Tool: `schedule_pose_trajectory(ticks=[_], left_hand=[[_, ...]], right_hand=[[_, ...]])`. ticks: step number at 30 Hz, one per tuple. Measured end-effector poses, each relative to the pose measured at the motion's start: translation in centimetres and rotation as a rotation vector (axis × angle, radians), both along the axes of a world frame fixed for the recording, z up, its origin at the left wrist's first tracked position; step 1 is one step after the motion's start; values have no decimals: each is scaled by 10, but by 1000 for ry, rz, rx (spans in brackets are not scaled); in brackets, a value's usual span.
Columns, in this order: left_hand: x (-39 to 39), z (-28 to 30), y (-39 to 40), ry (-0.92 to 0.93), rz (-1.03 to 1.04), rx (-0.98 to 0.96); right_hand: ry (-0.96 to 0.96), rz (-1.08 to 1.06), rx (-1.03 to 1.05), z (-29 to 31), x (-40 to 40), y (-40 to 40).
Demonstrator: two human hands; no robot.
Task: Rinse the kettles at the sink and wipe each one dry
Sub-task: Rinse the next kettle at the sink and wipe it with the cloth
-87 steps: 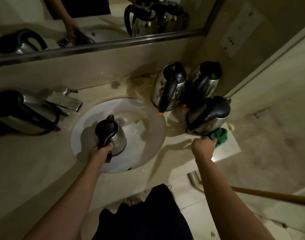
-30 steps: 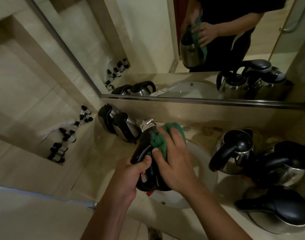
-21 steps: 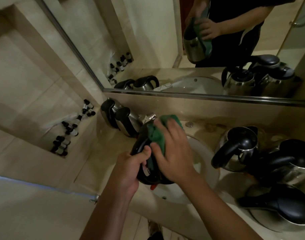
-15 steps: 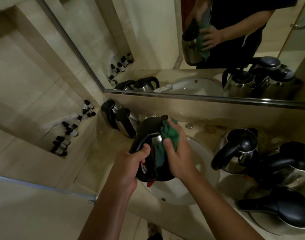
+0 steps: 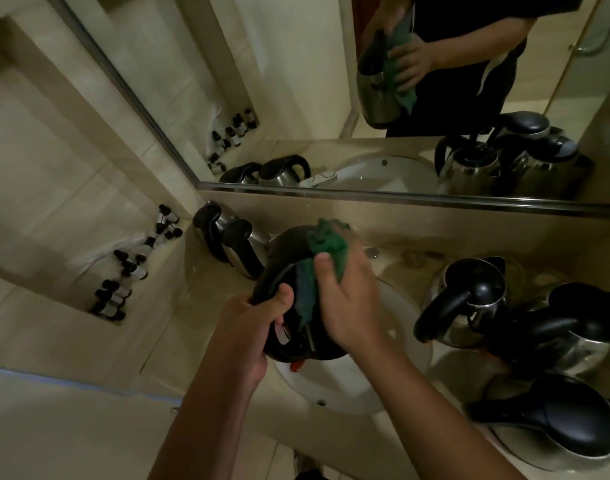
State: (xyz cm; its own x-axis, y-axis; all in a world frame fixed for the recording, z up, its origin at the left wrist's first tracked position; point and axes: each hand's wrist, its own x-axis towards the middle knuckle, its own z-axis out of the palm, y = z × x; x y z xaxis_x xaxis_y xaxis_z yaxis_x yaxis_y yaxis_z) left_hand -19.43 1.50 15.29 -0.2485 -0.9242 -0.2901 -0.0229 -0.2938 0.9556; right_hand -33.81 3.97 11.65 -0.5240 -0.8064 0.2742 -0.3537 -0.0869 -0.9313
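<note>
Above the white sink (image 5: 397, 386) the left hand (image 5: 251, 327) holds a kettle (image 5: 289, 268) by its black handle, fingers curled round it and the thumb pressed on top, so the grip is closed on the handle. The kettle hangs in the air over the basin, tilted with its dark lid toward the wall. The right hand (image 5: 348, 299) presses a green cloth (image 5: 326, 244) against the kettle's side near the top; its thumb and fingers are bent over the fabric, gripping it, and a fold of the cloth trails down between the two hands. A small red switch (image 5: 296, 366) shows at the kettle's lower edge.

On the table (image 5: 199, 306) to the left of the sink two more kettles (image 5: 227, 240) stand close together against the wall (black handles facing out). On the right side three others (image 5: 470, 299) crowd together, the nearest one at the lower right edge of the view lying low with its black lid up. A recessed shelf (image 5: 54, 292) in the left wall carries a row of small bottles (image 5: 134, 268) with dark caps. The mirror (image 5: 296, 81) above the table reflects the person with kettle and cloth, the basin and the standing kettles.
</note>
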Motion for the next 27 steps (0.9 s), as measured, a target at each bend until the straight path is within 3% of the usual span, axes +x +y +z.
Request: schedule_pose_trajectory(ticks=[2, 4, 6, 8, 10, 11, 14, 16, 18, 21, 27], left_hand=[[-1, -1, -2, 32, 17, 19], [2, -1, -3, 40, 6, 10], [7, -3, -4, 18, -16, -3], [5, -2, -2, 15, -26, 18], [1, -1, -1, 65, -17, 41], [-3, 2, 0, 97, -4, 58], [-4, 8, -2, 176, 35, 106], [-4, 12, -2, 216, 32, 131], [-4, 16, -1, 214, 21, 110], [0, 22, 2, 184, -81, 75], [28, 20, -2, 149, -61, 73]], right_hand=[[445, 30, -74, -7, 6, 4], [681, 135, -149, -29, -1, 16], [586, 203, -160, -45, -16, 21], [224, 215, -99, -39, -23, 16], [38, 132, -61, -19, -18, 4], [83, 82, -41, -8, -10, 1], [551, 25, -64, -5, 12, 6], [799, 51, -119, -31, 19, 19], [907, 37, -152, -66, 17, 27], [647, 11, -164, -99, 15, 33], [-451, 235, 24, -46, -17, 15]])
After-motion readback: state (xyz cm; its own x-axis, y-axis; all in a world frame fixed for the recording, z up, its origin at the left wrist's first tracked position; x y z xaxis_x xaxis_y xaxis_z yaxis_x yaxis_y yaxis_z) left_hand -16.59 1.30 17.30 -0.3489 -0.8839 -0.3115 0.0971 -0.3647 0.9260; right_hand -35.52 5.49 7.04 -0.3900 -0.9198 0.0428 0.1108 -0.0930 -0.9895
